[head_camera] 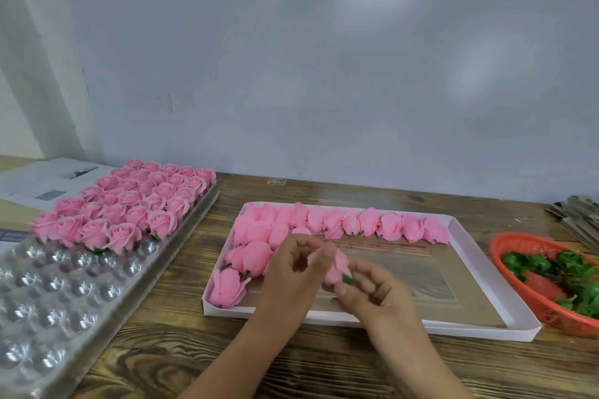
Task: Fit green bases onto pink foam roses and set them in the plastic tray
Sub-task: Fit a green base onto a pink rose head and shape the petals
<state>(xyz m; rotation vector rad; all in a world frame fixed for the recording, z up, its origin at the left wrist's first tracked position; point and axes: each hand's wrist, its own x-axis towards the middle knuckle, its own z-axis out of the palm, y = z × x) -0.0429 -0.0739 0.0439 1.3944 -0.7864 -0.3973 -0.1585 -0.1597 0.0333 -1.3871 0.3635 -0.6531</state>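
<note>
My left hand [293, 272] and my right hand [372, 290] meet over the white cardboard box [470, 325]. Between them they hold one pink foam rose [337, 267]. A green base [347, 278] shows at the rose's lower end, pinched by my right fingers. More loose pink roses [356, 223] lie in the box along its far edge and left side. The clear plastic tray [58, 288] lies at the left, its far half filled with upright finished roses [136, 204]. Its near cups hold nothing.
An orange mesh basket [525, 288] with several green bases [573, 266] stands at the right edge. Newspaper [48, 178] lies behind the tray, and a stack of grey sheets [580, 217] sits at the far right. A pale wall backs the wooden table [291, 363].
</note>
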